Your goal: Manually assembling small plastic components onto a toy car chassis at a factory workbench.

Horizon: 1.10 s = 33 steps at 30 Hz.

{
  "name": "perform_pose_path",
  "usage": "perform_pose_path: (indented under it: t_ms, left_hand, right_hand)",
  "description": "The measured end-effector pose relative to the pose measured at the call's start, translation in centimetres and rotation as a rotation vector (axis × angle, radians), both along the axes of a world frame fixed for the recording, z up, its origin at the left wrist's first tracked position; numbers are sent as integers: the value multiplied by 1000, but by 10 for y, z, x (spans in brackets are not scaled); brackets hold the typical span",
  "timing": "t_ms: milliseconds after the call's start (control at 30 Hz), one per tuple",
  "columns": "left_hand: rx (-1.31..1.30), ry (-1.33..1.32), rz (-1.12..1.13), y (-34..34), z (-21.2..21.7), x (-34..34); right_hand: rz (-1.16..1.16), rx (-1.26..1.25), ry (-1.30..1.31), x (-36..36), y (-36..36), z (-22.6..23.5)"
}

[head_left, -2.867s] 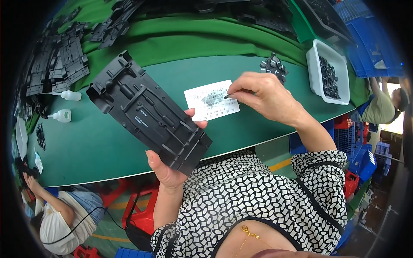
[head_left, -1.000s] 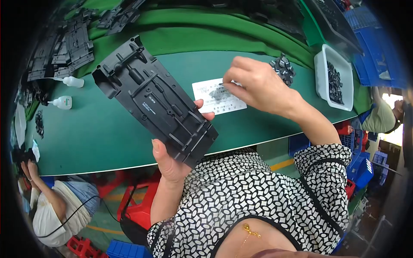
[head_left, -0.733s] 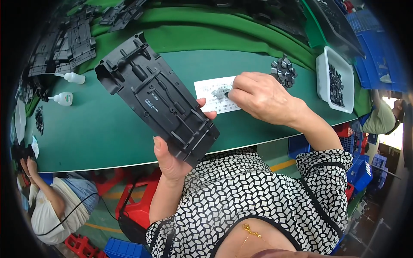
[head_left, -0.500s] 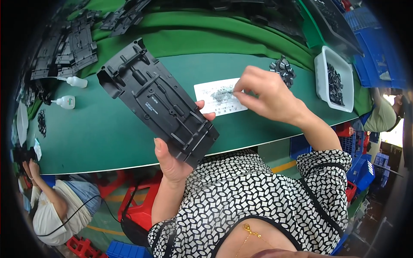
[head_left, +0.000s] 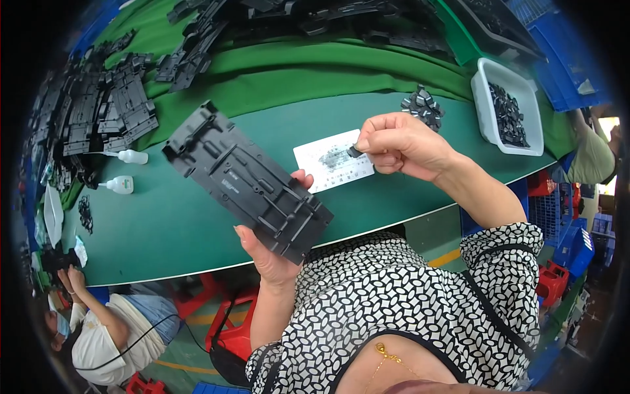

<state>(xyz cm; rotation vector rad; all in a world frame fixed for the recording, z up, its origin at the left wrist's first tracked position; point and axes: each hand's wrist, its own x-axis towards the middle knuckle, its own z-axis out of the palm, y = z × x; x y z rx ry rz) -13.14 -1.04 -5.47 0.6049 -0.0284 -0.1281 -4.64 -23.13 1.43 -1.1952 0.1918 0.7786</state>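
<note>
My left hand (head_left: 274,259) grips the lower end of a long black plastic chassis plate (head_left: 246,177), tilted above the table, its ribbed and moulded face showing. Between the thumb and fingers of my right hand (head_left: 403,146) is a small dark plastic piece (head_left: 355,152), its exact kind too small to make out. That piece sits just over a white printed card (head_left: 328,172) with a dark smudged patch in its middle. Beyond the right hand lies a pile of small black parts (head_left: 423,107), some with shiny faces.
A white tub (head_left: 481,105) of small black parts stands at the right. Stacked black plates (head_left: 134,105) lie on green cloth (head_left: 282,69) at the far left, near two white squeeze bottles (head_left: 120,184). A co-worker (head_left: 108,328) sits at lower left, another person at far right.
My right hand has turned over the card, and the small dark piece now shows in its fingers. The chassis plate stays in my left hand. The whole view has shifted slightly.
</note>
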Motion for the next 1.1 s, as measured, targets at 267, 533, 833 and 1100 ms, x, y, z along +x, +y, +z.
perform_pose_path:
  t_ms: [267, 533, 833, 1100]
  left_hand:
    - [-8, 27, 27, -3, 4, 2]
    - [70, -6, 43, -1, 5, 2]
    - [104, 8, 33, -1, 8, 0]
    - [150, 23, 51, -3, 10, -1]
  right_hand:
    - [111, -400, -1020, -35, 22, 17]
    - [213, -565, -1913, -39, 28, -6]
    - [259, -543, -2052, -39, 33, -12]
    - [300, -574, -2070, -39, 32, -10]
